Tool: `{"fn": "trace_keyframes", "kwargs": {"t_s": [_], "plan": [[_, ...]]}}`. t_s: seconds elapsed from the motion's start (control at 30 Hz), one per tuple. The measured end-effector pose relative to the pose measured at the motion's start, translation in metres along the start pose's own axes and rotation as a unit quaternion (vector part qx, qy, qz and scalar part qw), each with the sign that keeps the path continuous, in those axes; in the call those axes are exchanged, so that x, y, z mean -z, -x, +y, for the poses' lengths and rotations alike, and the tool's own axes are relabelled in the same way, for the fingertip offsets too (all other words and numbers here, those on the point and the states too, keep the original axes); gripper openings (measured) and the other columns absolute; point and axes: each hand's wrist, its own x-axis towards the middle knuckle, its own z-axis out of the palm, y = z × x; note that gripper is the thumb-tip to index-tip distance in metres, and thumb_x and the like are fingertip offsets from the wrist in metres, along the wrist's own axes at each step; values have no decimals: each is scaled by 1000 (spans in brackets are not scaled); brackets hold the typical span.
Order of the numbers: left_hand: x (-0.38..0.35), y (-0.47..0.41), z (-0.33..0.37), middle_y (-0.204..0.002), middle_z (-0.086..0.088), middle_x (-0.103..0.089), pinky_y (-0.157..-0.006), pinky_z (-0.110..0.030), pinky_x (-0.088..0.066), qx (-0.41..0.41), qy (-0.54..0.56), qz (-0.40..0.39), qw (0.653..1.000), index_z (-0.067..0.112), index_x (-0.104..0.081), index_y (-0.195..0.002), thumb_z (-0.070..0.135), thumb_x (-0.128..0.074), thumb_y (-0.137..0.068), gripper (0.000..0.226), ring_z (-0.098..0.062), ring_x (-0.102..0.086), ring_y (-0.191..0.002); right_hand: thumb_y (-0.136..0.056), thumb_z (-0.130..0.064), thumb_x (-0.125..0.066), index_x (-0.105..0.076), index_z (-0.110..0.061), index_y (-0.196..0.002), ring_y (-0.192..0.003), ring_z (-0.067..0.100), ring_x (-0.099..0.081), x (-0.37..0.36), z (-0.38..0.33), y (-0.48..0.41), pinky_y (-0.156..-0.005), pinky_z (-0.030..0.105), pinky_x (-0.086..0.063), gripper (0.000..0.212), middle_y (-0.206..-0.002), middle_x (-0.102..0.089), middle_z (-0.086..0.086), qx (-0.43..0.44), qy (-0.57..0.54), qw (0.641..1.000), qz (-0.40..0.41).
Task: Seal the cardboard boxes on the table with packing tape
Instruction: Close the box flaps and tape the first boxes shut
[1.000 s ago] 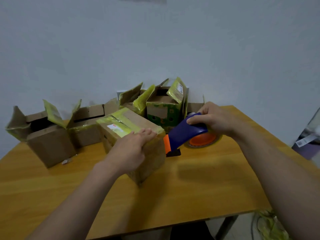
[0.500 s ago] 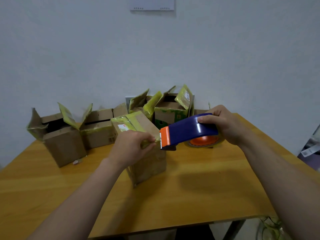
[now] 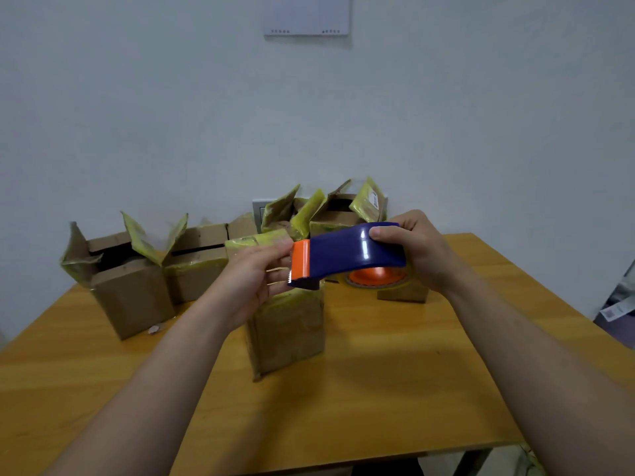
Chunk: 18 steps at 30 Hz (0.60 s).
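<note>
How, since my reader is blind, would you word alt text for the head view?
A right hand holds a blue-and-orange tape dispenser above a closed box on a wooden table, while the left hand curls at its orange cutter end. Open boxes stand behind, against a white wall.

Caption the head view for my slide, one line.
Right hand grips a blue tape dispenser while the left hand pinches at its orange cutter end near a cardboard box.

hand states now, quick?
Left hand: fingers curled at the orange end of the tape dispenser; holding tape or not, cannot tell.
Right hand: grips the tape dispenser.
</note>
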Motion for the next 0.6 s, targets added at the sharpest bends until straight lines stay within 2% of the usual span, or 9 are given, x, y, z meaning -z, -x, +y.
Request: {"fn": "trace_keyframes", "kwargs": {"t_s": [0.1,0.3,0.37,0.43,0.47,0.53,0.6], "plan": [[2,5,2,-114,-16,-75,-81,-30,-59,18,73,-8,997,11,-69,-117,35,-66,-94,33,-27,-73,-108,-75,-47,-67,-72,-21,-70,-67,10,-67,-4,-4,-1,-58,16,-48,27,-69,-71,-3,12,-21,1000,2],[17,8,-1,-113,-16,-74,-68,-25,-60,62,184,-63,979,13,-71,-114,30,-69,-89,30,-22,-75,-88,-75,-43,-66,-66,-16,-65,-59,8,-62,-9,-8,-1,-57,15,-46,29,-60,-65,-5,20,-63,998,-13],[22,7,0,-108,-13,-75,-68,-25,-60,51,194,-96,975,13,-77,-106,30,-83,-82,30,-19,-75,-83,-73,-43,-67,-61,-13,-59,-53,10,-56,-9,-8,-2,-56,17,-44,34,-54,-59,-2,21,-89,996,-1],[26,5,1,-108,-13,-75,-69,-25,-61,32,147,-112,982,11,-79,-108,26,-96,-67,47,-19,-74,-87,-73,-41,-68,-57,-9,-58,-51,11,-53,-10,-9,-4,-56,17,-43,37,-52,-55,-1,20,-104,994,4],[26,4,2,-111,-16,-75,-71,-25,-61,30,110,-99,988,7,-77,-113,22,-95,-69,50,-20,-75,-89,-75,-38,-69,-58,-8,-59,-52,10,-54,-10,-10,-4,-56,17,-44,36,-53,-56,-1,20,-106,994,-4],[27,1,3,-114,-24,-74,-73,-26,-62,30,39,-51,997,0,-73,-118,14,-81,-77,44,-26,-74,-95,-83,-29,-66,-64,-6,-69,-58,10,-59,-11,-10,-6,-60,17,-47,27,-59,-63,-1,13,-101,994,-31],[30,1,5,-112,-25,-73,-71,-25,-62,34,-31,-14,999,-2,-75,-111,8,-75,-84,29,-29,-70,-97,-89,-23,-58,-68,-6,-77,-61,9,-62,-10,-10,-7,-62,17,-48,23,-64,-67,-2,4,-98,994,-54]]}}
